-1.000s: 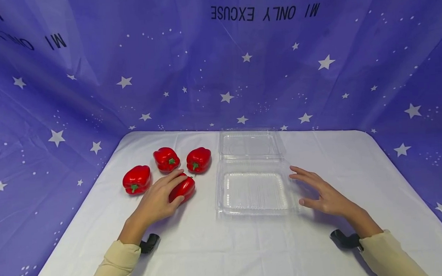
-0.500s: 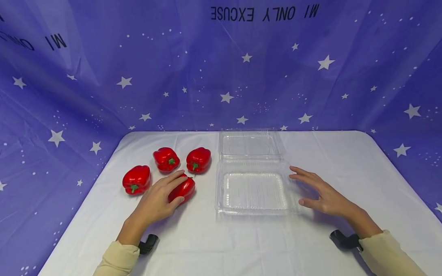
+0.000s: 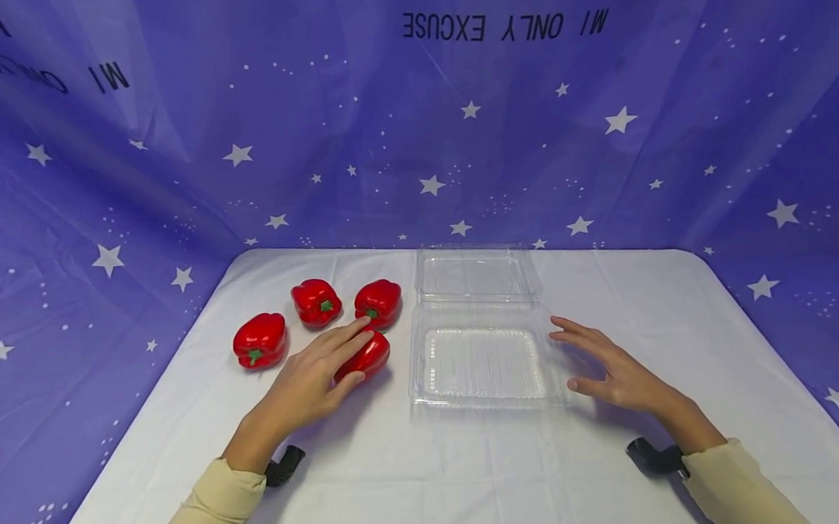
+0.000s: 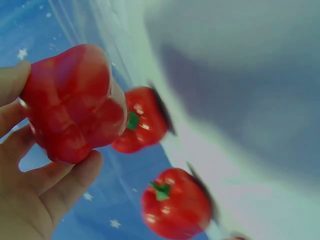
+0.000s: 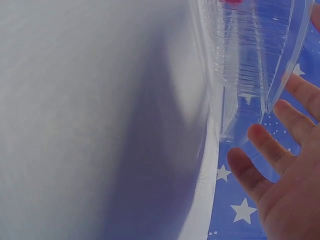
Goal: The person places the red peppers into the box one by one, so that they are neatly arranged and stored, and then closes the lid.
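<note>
My left hand (image 3: 306, 385) grips a shiny red bell pepper (image 3: 373, 354) between thumb and fingers. In the left wrist view this bell pepper (image 4: 75, 105) appears raised off the cloth, its lobed end showing. My right hand (image 3: 621, 374) is beside the right edge of a clear plastic clamshell container (image 3: 486, 368), fingers spread and holding nothing. In the right wrist view the fingertips are close to the container wall (image 5: 245, 60); whether they touch it I cannot tell. The container's lid (image 3: 472, 275) is folded back, away from me.
Three more red bell peppers with green stems lie on the left: a front one (image 3: 260, 341), a back one (image 3: 315, 302) and one nearer the container (image 3: 378, 302). A white cloth (image 3: 468, 468) covers the table, with a starry purple curtain (image 3: 415, 139) around it.
My left hand has moved a little to the right with the bell pepper in its grip, toward the container. My right hand and the other peppers have stayed put.
</note>
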### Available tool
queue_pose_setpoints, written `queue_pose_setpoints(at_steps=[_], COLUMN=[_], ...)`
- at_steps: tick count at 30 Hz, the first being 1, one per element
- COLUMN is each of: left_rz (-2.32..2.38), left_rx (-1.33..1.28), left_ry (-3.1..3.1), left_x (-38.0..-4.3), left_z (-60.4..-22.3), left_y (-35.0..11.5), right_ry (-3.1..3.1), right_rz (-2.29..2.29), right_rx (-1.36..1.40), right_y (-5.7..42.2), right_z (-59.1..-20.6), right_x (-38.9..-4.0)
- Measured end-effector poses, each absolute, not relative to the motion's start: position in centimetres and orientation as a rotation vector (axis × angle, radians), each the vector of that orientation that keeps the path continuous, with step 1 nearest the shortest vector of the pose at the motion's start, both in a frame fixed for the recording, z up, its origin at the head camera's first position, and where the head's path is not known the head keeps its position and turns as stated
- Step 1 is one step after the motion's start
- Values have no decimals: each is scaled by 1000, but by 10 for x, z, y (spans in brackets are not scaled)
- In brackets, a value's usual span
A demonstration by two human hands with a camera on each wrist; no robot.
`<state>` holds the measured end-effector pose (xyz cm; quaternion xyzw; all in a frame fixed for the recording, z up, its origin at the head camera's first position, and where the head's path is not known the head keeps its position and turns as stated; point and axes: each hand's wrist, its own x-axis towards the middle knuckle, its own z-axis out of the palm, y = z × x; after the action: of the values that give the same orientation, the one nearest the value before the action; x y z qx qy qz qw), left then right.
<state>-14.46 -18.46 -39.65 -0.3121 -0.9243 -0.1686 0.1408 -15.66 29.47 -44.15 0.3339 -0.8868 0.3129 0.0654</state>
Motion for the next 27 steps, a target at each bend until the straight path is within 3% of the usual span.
queue_pose_setpoints(at_steps=[27], left_rz=[-365], left_rx=[-1268], left_ry=[-2548], left_x=[-164], left_z=[-351], left_y=[-134], right_ry=[-2676], right_rz=[950], right_rx=[999], right_y=[293], right_z=[-440], right_x=[-155])
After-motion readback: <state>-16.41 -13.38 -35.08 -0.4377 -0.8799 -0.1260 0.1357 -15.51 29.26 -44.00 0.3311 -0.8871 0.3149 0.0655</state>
